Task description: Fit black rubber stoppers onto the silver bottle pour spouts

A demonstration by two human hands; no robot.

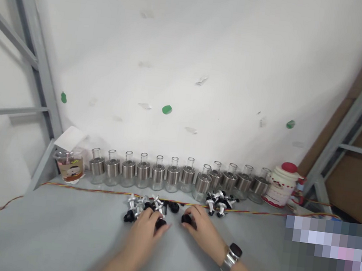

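My left hand [149,229] is closed around a small black round cap [161,224], its thumb and fingers curled about it. Just beyond it lies a pile of silver-and-black bottle stoppers [132,202]. My right hand [201,226], with a watch on the wrist, pinches another black round cap [186,218]. Between the hands, slightly farther back, a loose black cap [175,207] rests on the table. A second heap of silver-and-black stoppers [221,202] sits behind my right hand. Whether either held cap is joined to a stopper, I cannot tell.
Several glass bottles with metal sleeves [143,171] line the wall, one [203,183] standing forward of the row. A plastic cup [70,169] is at left, a red-lidded jar [281,185] at right. A twisted red-yellow wire [101,191] crosses the grey table [66,231].
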